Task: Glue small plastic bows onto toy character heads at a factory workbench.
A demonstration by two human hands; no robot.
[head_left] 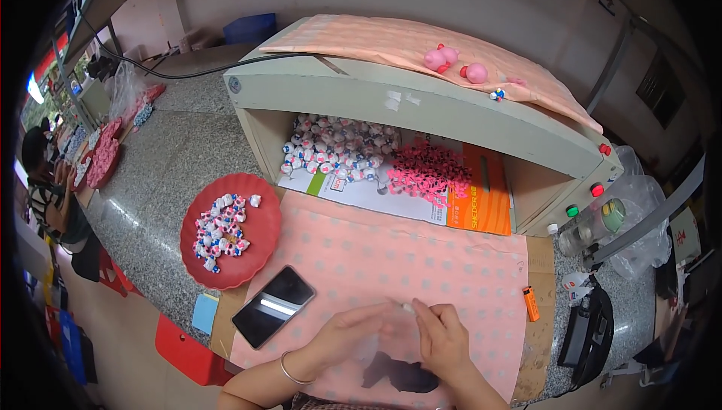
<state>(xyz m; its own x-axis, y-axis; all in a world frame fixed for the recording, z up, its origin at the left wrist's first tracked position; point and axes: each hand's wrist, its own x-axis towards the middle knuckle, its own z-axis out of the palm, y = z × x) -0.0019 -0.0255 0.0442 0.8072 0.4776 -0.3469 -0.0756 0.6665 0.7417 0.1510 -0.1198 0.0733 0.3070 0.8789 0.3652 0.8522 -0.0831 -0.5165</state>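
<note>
Over the pink dotted cloth (331,233), my right hand (445,338) is closed, with thumb and finger pinching a small whitish piece (408,308). The piece is too small to name exactly. Facing it is my left hand (346,332), its fingers smeared by motion, so whether they hold anything is unclear. A bracelet circles the left wrist. Below the hands lies a dark cloth (410,376). To the left rests a black phone (274,306), and beyond it a red scalloped plate (259,248) carries several small white, pink and blue figures (219,231).
Ahead stands a pale shelf box (338,83) holding piles of white figures (331,147) and pink-and-black pieces (429,173). An orange lighter (532,304), a black bag (590,331) and a clear bottle (579,239) stand right. Another person (56,192) works far left.
</note>
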